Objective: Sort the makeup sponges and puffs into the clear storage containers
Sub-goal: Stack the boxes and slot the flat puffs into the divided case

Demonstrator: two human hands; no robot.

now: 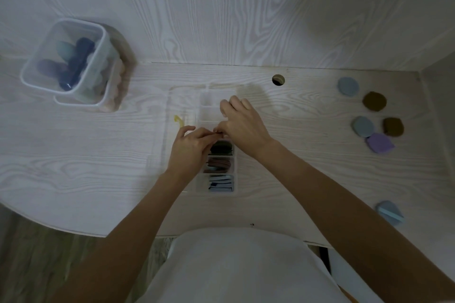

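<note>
A clear divided organizer [209, 113] lies at the table's middle, its clear lid [176, 155] folded open to the left. Its near compartments hold dark puffs [221, 149], brown puffs [218, 163] and pale blue puffs [220, 183]; the far compartments look empty. My left hand [188, 149] and my right hand [242, 124] meet fingertip to fingertip at the far edge of the dark puffs' compartment. What they pinch is hidden. At the right lie loose puffs: blue [348, 85], brown [374, 101], blue [362, 126], brown [393, 127], purple [379, 142].
A tall clear square container [73, 61] with blue and teal sponges stands at the back left. Another blue puff [390, 213] lies near the front right edge. A small yellow item [177, 119] sits by the lid. A cable hole [278, 79] is behind the organizer.
</note>
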